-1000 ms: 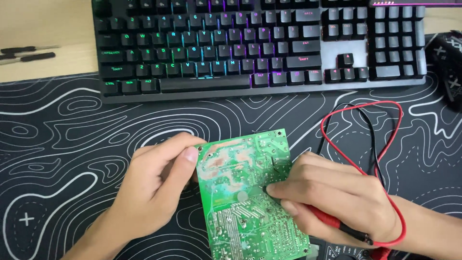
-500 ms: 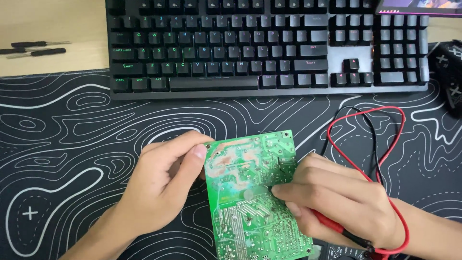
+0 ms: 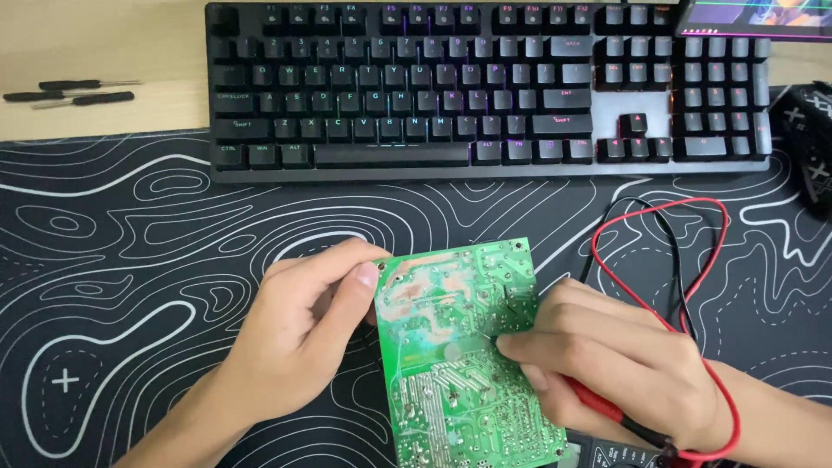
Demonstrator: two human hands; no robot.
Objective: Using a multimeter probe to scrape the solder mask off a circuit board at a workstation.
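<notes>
Desk mat (image 3: 130,260): black, soft-looking, covered in white contour-line pattern with one white plus mark near the lower left. It covers most of the view; a strip of pale wooden tabletop (image 3: 95,43) shows beyond it, top left.

Keyboard (image 3: 485,87): one, full-size, black keycaps, coloured backlight glowing between the rows. Sits at the far edge of the mat, partly on the wood.

Circuit board (image 3: 459,355): one, green, rectangular, solder side up, fine silvery traces and solder points, a paler worn patch in its upper half. Held slightly tilted above the mat, low centre of the view, between both hands.

Left hand (image 3: 295,338): thumb and curled fingers pinch the board's upper left edge; grip closed on the board.

Right hand (image 3: 615,355): fingers closed around probes, red handle (image 3: 598,403) showing under the palm; thin metal tips (image 3: 507,303) rest on the board's right half. Exact probe count in the hand: cannot tell.

Test leads (image 3: 685,260): two, one red and one black, looping on the mat right of the board.

Screwdrivers (image 3: 78,91): three small, black handles, lying on the wood at far left.

Black object (image 3: 810,139) at right edge, partly cut off.
</notes>
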